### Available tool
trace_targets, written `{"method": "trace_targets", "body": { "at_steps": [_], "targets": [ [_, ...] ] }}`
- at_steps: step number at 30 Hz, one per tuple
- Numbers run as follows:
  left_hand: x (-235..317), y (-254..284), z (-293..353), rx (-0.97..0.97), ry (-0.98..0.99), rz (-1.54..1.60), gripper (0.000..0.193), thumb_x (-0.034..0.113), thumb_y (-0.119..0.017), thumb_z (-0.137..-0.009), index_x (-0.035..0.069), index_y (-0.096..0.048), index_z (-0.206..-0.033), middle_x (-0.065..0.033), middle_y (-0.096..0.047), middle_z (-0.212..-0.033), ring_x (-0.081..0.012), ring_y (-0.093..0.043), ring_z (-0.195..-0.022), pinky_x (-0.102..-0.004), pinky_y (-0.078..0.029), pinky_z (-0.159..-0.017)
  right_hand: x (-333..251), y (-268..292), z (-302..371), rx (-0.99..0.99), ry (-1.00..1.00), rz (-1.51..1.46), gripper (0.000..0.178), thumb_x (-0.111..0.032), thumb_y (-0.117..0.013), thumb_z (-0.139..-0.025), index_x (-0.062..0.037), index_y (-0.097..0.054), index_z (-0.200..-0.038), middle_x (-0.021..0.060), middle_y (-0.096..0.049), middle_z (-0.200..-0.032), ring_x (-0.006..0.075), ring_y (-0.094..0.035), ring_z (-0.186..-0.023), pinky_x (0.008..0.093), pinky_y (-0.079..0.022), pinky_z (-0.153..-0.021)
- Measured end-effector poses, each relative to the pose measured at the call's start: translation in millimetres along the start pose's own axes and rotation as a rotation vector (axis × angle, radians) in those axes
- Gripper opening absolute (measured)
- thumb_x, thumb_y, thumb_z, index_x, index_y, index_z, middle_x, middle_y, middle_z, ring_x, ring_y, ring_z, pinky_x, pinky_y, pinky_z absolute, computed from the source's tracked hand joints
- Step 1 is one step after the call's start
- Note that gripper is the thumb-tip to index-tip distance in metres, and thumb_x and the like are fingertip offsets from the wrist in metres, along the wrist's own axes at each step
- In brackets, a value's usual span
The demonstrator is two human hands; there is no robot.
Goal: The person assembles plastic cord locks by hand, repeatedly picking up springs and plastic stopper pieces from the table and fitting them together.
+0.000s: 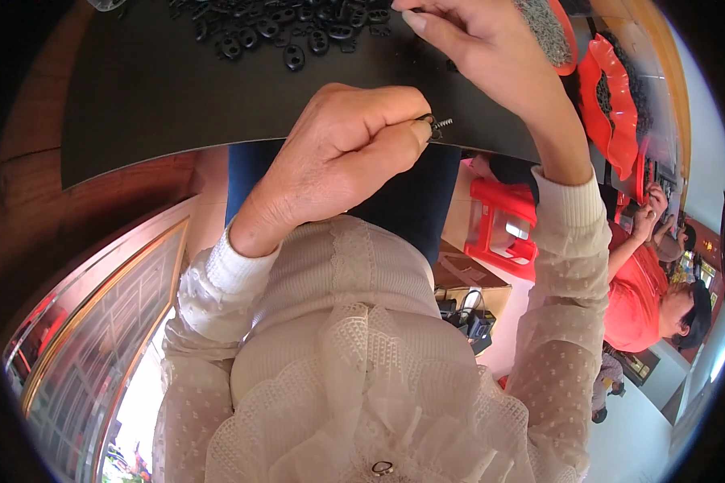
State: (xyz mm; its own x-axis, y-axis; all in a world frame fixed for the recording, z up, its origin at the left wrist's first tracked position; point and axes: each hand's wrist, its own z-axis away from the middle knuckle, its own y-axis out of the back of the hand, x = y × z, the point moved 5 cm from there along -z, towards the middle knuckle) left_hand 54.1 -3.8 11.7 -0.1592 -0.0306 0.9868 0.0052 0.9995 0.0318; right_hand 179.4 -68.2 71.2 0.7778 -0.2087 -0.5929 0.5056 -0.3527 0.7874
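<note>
My left hand (354, 149) is closed in a pinch over the near edge of the dark tabletop. Between its thumb and finger sits a small black plastic piece (435, 127), mostly hidden, with a thin metal spring (445, 122) sticking out to the right. Farther off, my right hand (459, 28) reaches beside a heap of black oval cord-lock pieces (294, 56), many with two holes. Its thumb and one finger show slightly apart with nothing visible between them; the rest is cut off by the upper edge.
Right of my right hand is a red-rimmed container of small metal springs (544, 32). A wavy red tray (608, 105) with dark small parts lies beyond it. A red plastic stool (499, 229) stands below the table. A person in a red shirt (636, 290) works at the right.
</note>
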Motion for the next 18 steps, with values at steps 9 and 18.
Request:
{"method": "trace_targets", "body": {
  "at_steps": [9, 18],
  "targets": [
    [3, -3, 5, 0.104, 0.012, 0.103, 0.018, 0.011, -0.050, -0.092, -0.003, -0.061, -0.090, -0.0020, -0.057, -0.070, -0.0078, -0.049, -0.059, -0.0230, -0.040, -0.055, 0, -32, 43, 0.059, -0.243, -0.745, 0.013, -0.009, -0.062, -0.090, 0.0015, -0.065, -0.097, -0.0014, -0.063, -0.078, 0.0033, -0.055, -0.069, 0.0187, -0.045, -0.061],
    [-2, -1, 3, 0.081, 0.041, 0.102, 0.020, 0.014, -0.050, -0.092, -0.001, -0.061, -0.088, -0.0001, -0.053, -0.066, -0.0059, -0.043, -0.055, -0.0227, -0.032, -0.050, 2, -28, 60, 0.040, -0.232, -0.757, 0.015, -0.013, -0.060, -0.092, 0.0021, -0.062, -0.090, -0.0020, -0.059, -0.074, 0.0042, -0.053, -0.068, 0.0192, -0.043, -0.060]
  ]
}}
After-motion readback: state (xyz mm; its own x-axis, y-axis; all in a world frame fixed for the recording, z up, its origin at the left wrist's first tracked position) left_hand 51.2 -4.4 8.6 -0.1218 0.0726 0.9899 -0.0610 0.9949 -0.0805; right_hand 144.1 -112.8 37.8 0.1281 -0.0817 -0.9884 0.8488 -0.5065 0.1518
